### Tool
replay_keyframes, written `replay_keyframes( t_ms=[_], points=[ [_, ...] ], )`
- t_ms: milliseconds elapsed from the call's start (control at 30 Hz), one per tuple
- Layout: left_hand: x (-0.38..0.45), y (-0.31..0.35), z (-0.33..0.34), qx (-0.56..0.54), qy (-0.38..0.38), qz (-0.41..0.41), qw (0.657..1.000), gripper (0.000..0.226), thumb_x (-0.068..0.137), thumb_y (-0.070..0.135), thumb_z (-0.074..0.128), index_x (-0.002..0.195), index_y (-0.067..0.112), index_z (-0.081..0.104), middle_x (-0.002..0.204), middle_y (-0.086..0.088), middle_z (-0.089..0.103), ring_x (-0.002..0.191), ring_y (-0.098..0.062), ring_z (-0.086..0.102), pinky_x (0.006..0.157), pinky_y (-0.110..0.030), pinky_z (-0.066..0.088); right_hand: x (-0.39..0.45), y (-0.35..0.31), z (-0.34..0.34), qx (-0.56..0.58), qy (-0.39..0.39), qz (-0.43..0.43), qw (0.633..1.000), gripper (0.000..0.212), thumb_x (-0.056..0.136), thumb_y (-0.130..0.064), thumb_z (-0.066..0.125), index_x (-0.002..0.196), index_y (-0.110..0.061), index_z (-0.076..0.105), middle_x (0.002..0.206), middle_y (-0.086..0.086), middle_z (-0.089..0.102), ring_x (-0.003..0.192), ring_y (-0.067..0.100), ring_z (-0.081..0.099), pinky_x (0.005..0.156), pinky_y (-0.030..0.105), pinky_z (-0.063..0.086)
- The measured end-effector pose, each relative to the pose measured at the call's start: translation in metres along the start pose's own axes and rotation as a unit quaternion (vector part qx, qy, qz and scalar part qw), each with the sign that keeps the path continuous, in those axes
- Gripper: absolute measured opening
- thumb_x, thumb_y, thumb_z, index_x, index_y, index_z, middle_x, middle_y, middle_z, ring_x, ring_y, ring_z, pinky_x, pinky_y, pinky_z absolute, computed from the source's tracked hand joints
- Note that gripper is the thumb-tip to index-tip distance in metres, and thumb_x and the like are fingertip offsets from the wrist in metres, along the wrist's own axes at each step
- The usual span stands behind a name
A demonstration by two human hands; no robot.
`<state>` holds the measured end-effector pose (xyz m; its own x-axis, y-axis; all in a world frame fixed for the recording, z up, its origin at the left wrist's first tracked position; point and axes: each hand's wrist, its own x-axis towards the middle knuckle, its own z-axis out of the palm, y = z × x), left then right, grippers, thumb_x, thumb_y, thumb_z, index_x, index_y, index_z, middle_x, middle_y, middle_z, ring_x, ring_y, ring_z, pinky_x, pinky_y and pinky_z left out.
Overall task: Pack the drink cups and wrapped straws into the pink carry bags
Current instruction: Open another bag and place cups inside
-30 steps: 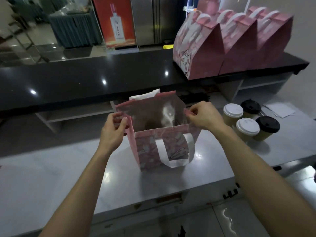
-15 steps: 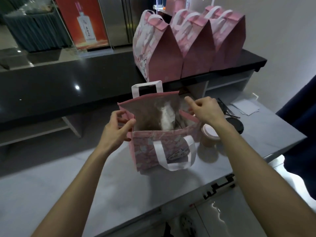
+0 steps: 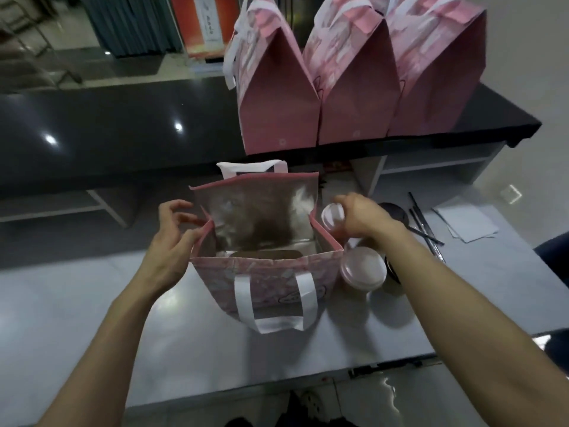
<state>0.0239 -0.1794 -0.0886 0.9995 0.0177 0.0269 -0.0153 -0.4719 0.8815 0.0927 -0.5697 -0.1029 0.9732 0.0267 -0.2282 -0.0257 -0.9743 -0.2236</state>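
An open pink carry bag (image 3: 271, 272) is stood upright on the grey desk (image 3: 92, 303), its white handle hung down the near face. At the bag's nine o'clock, its left rim is touched by the left hand (image 3: 172, 232), whose grip is loosely spread. At three o'clock, a white-lidded cup (image 3: 363, 269) is seen just beside the bag. Above it, a second cup (image 3: 332, 215) is held by its lid in the right hand (image 3: 357, 215), the grip curled round it. Wrapped straws (image 3: 426, 229) are laid farther right. At twelve o'clock, three closed pink bags (image 3: 354, 87) are lined up on the black counter (image 3: 123, 127).
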Motion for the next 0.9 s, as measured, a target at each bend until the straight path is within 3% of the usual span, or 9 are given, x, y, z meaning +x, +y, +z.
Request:
replay_keyframes(
  t_ms=[67,167,267,400,500,567,633,733,900],
  points=[
    [-0.004,0.004,-0.002,0.033,-0.001,0.033,0.999,0.040,0.091,0.052,0.059,0.122,0.061,0.036,0.126,0.027,0.058,0.108,0.007,0.067,0.085,-0.033,0.058,0.005,-0.003,-0.014,0.015,0.037,-0.012,0.999,0.084,0.076,-0.059,0.084,0.147,-0.024,0.057,0.133,0.012,0.059,0.119,0.035,0.063,0.096,0.044,0.056],
    [-0.002,0.013,-0.005,0.128,-0.004,0.100,0.987,0.037,0.104,0.028,0.065,0.119,0.058,0.050,0.147,0.017,0.044,0.126,0.012,0.054,0.093,-0.033,0.059,0.002,-0.016,-0.046,0.086,0.144,-0.020,0.986,0.092,0.073,-0.074,0.071,0.149,-0.025,0.056,0.132,0.010,0.053,0.125,0.034,0.054,0.101,0.049,0.054],
    [0.004,0.028,-0.007,0.208,-0.030,0.127,0.970,0.017,0.102,0.035,0.074,0.114,0.043,0.066,0.168,0.016,0.021,0.153,-0.007,0.035,0.113,-0.043,0.051,-0.011,-0.033,-0.084,0.140,0.268,-0.035,0.952,0.090,0.070,-0.074,0.063,0.145,-0.024,0.058,0.129,0.011,0.052,0.126,0.035,0.051,0.102,0.050,0.053],
    [0.008,0.044,-0.011,0.267,-0.068,0.106,0.955,0.063,0.077,0.070,0.075,0.131,0.040,0.065,0.175,0.021,0.008,0.162,-0.022,0.025,0.119,-0.049,0.045,-0.035,-0.051,-0.123,0.154,0.384,-0.070,0.908,0.085,0.078,-0.078,0.072,0.141,-0.022,0.065,0.124,0.013,0.058,0.119,0.034,0.059,0.096,0.046,0.055],
    [0.010,0.044,-0.016,0.271,-0.110,0.089,0.952,0.110,0.066,0.078,0.078,0.161,0.037,0.040,0.174,0.020,0.009,0.162,-0.022,0.025,0.119,-0.050,0.047,-0.064,-0.063,-0.140,0.207,0.412,-0.132,0.877,0.080,0.085,-0.083,0.065,0.138,-0.022,0.069,0.119,0.007,0.065,0.105,0.021,0.062,0.087,0.032,0.051],
    [0.010,0.040,-0.018,0.271,-0.129,0.084,0.950,0.124,0.064,0.083,0.082,0.167,0.041,0.026,0.174,0.022,0.006,0.162,-0.022,0.022,0.120,-0.045,0.044,-0.080,-0.074,-0.140,0.238,0.355,-0.199,0.882,0.074,0.090,-0.080,0.059,0.135,-0.022,0.069,0.115,-0.002,0.068,0.098,0.012,0.062,0.080,0.027,0.049],
    [0.011,0.035,-0.019,0.277,-0.142,0.080,0.947,0.132,0.061,0.087,0.084,0.168,0.043,0.020,0.173,0.024,0.002,0.163,-0.022,0.017,0.122,-0.040,0.037,-0.090,-0.091,-0.132,0.234,0.208,-0.244,0.918,0.074,0.088,-0.083,0.051,0.134,-0.027,0.067,0.114,-0.014,0.067,0.097,0.003,0.062,0.079,0.023,0.050],
    [0.010,0.032,-0.023,0.284,-0.158,0.080,0.942,0.141,0.054,0.088,0.083,0.168,0.045,0.012,0.173,0.027,-0.003,0.165,-0.020,0.011,0.124,-0.037,0.028,-0.084,-0.116,-0.105,0.111,0.012,-0.248,0.962,0.091,0.079,-0.092,0.044,0.149,-0.034,0.054,0.139,-0.012,0.061,0.116,0.011,0.060,0.095,0.038,0.054],
    [0.002,0.032,-0.024,0.299,-0.193,0.092,0.930,0.154,0.053,0.085,0.088,0.171,0.043,-0.001,0.171,0.029,-0.015,0.166,-0.016,-0.003,0.125,-0.036,0.018,-0.049,-0.150,-0.054,-0.033,-0.099,-0.288,0.952,0.087,0.083,-0.073,0.075,0.153,-0.034,0.040,0.147,-0.007,0.053,0.119,0.014,0.054,0.090,0.031,0.047]
  ],
)
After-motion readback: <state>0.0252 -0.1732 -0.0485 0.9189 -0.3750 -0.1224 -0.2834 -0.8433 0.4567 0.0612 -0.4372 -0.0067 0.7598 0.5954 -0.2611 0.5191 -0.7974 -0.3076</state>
